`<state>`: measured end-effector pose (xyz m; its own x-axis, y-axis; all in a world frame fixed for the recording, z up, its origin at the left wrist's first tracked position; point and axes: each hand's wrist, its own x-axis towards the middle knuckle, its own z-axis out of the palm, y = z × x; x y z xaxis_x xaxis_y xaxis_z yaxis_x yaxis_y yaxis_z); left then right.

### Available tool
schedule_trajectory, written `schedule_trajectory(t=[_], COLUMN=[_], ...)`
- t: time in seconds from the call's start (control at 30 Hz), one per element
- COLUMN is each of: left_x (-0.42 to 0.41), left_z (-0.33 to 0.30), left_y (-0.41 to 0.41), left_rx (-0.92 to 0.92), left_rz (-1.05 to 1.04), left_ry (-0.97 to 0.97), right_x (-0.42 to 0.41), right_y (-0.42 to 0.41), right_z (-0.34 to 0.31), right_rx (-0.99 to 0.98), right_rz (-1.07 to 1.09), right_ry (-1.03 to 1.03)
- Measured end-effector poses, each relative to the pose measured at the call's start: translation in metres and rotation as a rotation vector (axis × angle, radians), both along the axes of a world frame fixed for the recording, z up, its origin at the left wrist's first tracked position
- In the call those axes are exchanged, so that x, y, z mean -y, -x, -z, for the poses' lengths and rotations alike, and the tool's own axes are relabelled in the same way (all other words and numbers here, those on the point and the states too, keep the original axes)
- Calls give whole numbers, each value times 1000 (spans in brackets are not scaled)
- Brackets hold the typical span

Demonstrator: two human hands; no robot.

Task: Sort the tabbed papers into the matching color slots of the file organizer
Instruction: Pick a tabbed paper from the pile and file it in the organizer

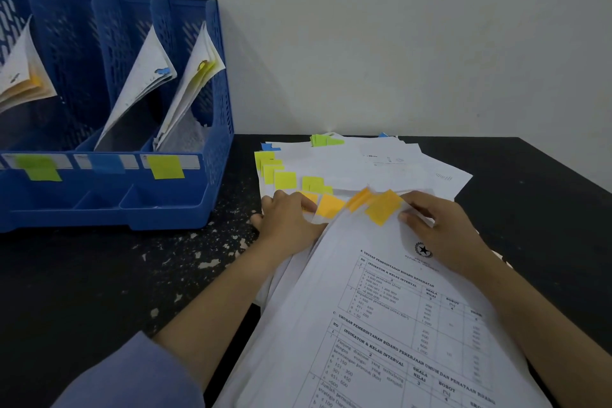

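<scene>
Nearest, a printed sheet with tables (390, 325), lifted and slanting up toward the right hand (440, 228). Pinched at its top edge between right thumb and curled fingers (414, 200), just beside an orange tab (384, 207) stuck to that edge. Under it, more white sheets, fanned. Left hand (288, 219) resting on the lower sheets, palm down, fingers (306, 205) lying loosely together and touching another orange tab (329, 205); blue sleeve (132, 378) at the forearm. Just beyond both sets of fingers, the spread pile of tabbed papers (361, 162) on the black tabletop (99, 275), with yellow-green tabs (284, 180) along its left edge and green and blue ones farther back. Well to the left of the left fingers, against the wall, the blue file organizer (212, 175): front labels green (38, 167), blue (107, 162) and yellow (165, 166), leaning papers in the slots behind blue and yellow, an orange-tabbed bundle in the leftmost slot in view.
</scene>
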<state>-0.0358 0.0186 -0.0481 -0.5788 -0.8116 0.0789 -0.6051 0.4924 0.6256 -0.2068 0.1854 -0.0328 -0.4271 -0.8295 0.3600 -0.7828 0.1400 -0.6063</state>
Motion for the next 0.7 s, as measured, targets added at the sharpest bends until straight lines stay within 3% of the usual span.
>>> schedule_trajectory(t=[0.23,0.37,0.43,0.53,0.6,0.7], left_x=[-8,-7,0,15,17,13], left_z=[-9,-18,-19,-14,-11,-11], left_y=[-1,-3,-6,-13,-13,-10], left_rx=[-264,-396,-408,-243,-172,-244], left_rz=[163,294,174,-51,-54,-57], left_ry=[13,-186,-178,52,20,16], right_x=[0,0,0,0,0,0], right_y=[-3,-3,-2,-3,-4,-4], right_z=[-3,-5,-5,-6,-7,-7], right_rx=[-20,-1,7,68,112,124], right_rz=[-9,-31,-24,-22,-20,-7], right_ry=[69,94,59,107,119,112])
